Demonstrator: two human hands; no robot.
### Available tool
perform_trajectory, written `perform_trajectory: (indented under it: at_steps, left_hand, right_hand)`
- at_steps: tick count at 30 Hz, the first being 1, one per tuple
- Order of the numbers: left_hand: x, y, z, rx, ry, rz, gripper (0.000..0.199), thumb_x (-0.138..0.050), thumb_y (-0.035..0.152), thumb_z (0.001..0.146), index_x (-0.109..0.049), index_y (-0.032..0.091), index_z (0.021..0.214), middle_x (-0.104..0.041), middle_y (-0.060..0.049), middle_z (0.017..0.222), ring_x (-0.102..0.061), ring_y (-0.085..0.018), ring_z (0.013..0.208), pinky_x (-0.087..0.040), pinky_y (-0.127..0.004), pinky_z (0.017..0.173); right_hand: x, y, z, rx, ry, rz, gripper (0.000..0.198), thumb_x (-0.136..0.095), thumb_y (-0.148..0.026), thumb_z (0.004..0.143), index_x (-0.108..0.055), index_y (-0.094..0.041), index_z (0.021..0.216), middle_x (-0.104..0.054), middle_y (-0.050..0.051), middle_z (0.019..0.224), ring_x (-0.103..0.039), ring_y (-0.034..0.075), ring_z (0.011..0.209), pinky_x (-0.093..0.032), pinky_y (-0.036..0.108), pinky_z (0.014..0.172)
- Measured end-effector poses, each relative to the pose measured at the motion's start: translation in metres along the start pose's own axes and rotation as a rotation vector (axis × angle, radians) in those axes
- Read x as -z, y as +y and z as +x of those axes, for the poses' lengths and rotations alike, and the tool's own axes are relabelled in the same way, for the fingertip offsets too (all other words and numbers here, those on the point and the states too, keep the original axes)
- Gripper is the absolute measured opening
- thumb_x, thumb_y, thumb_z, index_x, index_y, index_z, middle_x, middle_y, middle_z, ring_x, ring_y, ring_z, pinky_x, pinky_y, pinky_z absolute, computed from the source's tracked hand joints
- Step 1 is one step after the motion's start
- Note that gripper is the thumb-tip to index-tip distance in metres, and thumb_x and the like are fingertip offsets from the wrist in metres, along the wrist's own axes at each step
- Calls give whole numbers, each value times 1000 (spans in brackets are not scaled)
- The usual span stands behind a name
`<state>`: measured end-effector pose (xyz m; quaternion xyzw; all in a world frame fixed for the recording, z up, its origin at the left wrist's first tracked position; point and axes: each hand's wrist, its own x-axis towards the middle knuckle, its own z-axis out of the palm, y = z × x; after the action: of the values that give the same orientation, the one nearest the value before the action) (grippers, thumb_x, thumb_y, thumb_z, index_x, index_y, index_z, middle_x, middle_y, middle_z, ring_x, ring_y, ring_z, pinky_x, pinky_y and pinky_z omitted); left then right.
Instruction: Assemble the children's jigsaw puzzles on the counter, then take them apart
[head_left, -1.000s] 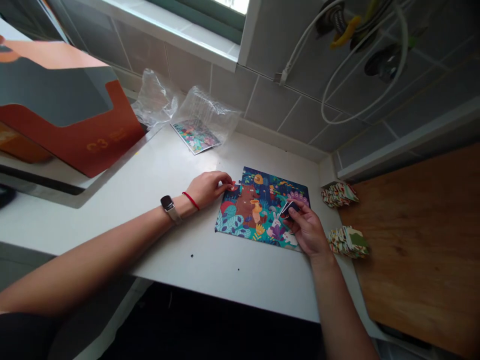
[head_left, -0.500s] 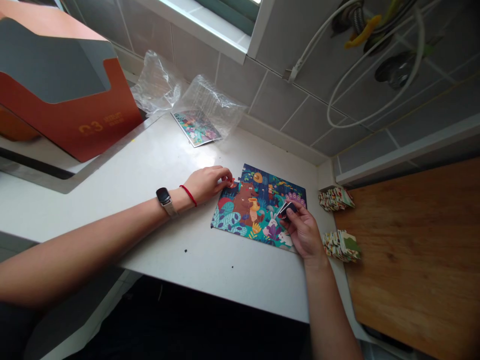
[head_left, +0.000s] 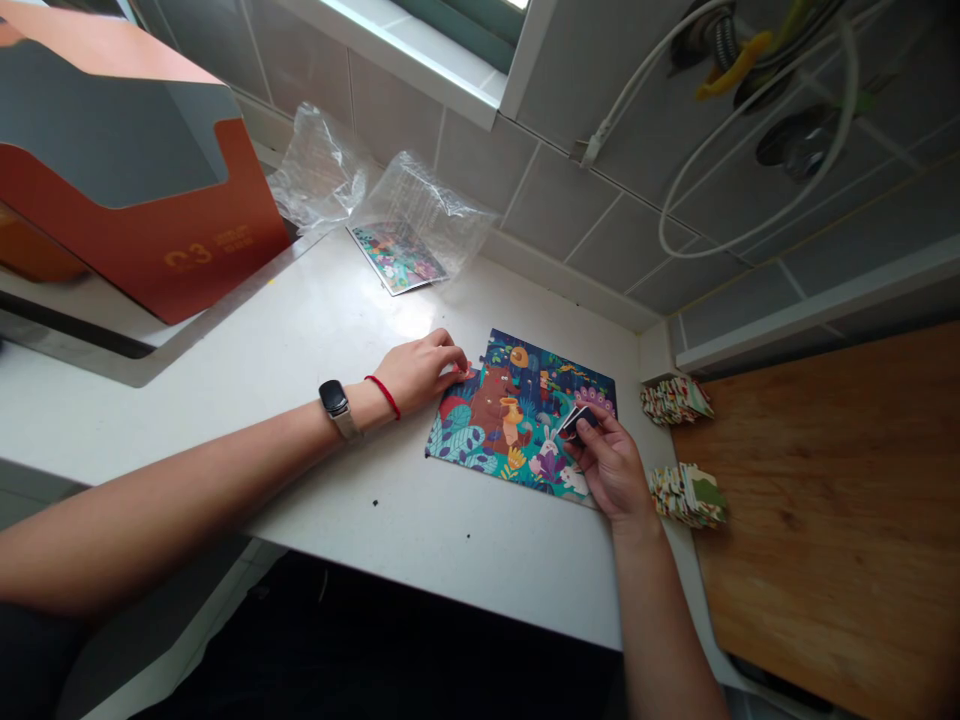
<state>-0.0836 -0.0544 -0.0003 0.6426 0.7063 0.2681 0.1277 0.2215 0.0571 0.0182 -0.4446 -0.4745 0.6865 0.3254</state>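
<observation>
A jigsaw puzzle [head_left: 517, 415], largely joined, lies on the white countertop and shows a brown bear, a rabbit and plants. My left hand [head_left: 421, 372] is at its upper left edge, where there is a gap in the outline. Thumb and fingertips pinch a small puzzle piece [head_left: 466, 370] with red on it; the fingers partly cover it. Over the puzzle's right side, my right hand [head_left: 609, 460] grips a small stack of loose puzzle pieces [head_left: 577, 422], dark and white-edged. That hand hides the puzzle's lower right corner.
A picture card [head_left: 394, 262] lies partly under clear plastic bags [head_left: 427, 205] near the wall. An orange box [head_left: 202, 240] stands at the left. Two stacks of puzzle pieces [head_left: 688, 495] sit beside a wooden board [head_left: 825, 500] on the right. A white cable [head_left: 667, 200] hangs above.
The whole view has shifted slightly. My left fingers have moved a little at the puzzle's left edge, still pinching the piece. My right hand keeps its hold on the stack.
</observation>
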Motion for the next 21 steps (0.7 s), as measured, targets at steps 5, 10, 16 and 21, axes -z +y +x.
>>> perform_trajectory:
  at_steps: [5, 10, 16, 21]
  left_hand:
    - [2, 4, -1, -36, -22, 11, 25, -57, 38, 98, -81, 33, 103, -63, -7, 117, -62, -18, 80, -46, -31, 69]
    - [3, 8, -3, -77, -22, 61, 25, -57, 34, 97, -80, 29, 108, -65, -9, 121, -63, -20, 86, -48, -31, 69]
    - [4, 14, 0, -37, 62, -403, 24, -59, 35, 95, -77, 20, 99, -73, -8, 96, -62, -15, 73, -51, -30, 68]
    - [6, 33, -4, -10, -81, -803, 34, -69, 42, 87, -76, 18, 109, -78, -8, 98, -64, -13, 69, -52, -26, 61]
  right_hand:
    - [-1, -1, -1, 9, -9, -10, 44, -95, -32, 64, -75, -29, 103, -73, -5, 85, -67, 9, 67, -62, 19, 59]
    - [-1, -2, -1, 22, -24, -59, 44, -93, -35, 66, -74, -28, 105, -73, -4, 85, -68, 9, 68, -62, 19, 61]
    - [-12, 3, -4, 205, 40, -202, 40, -90, -41, 70, -75, -26, 104, -76, 0, 81, -69, 14, 66, -60, 24, 59]
    - [-40, 3, -12, 227, -100, -319, 36, -87, -45, 74, -77, -26, 103, -79, 4, 88, -74, 20, 74, -63, 32, 67]
